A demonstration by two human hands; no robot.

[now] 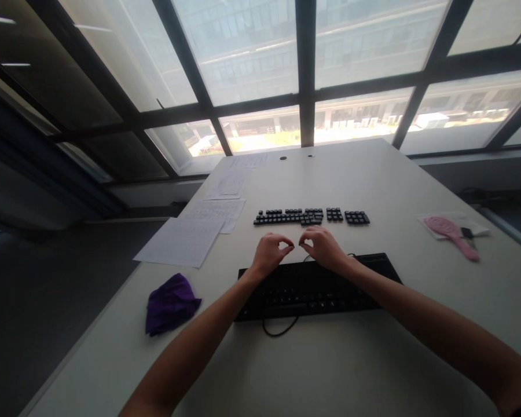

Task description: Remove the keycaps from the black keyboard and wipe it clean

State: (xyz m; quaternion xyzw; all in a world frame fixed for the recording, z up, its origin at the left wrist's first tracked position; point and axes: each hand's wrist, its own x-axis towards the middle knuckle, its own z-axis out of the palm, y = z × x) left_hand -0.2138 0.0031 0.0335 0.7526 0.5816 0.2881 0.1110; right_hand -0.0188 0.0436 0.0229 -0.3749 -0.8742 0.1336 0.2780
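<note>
A black keyboard base (316,288) lies on the white table (330,370) in front of me, its cable looping out at the near edge. Beyond it, rows of loose black keycaps (311,216) are laid out in the keyboard's pattern. My left hand (270,253) and my right hand (322,244) hover over the keyboard's far edge, almost touching each other. Both have thumb and fingertips pinched together, facing inward. Whatever they pinch is too small to make out.
A crumpled purple cloth (172,303) lies left of the keyboard. Several printed sheets of paper (182,240) spread along the table's left side. A pink brush-like tool (454,234) rests on a packet at the right. Large windows (260,69) rise behind the table.
</note>
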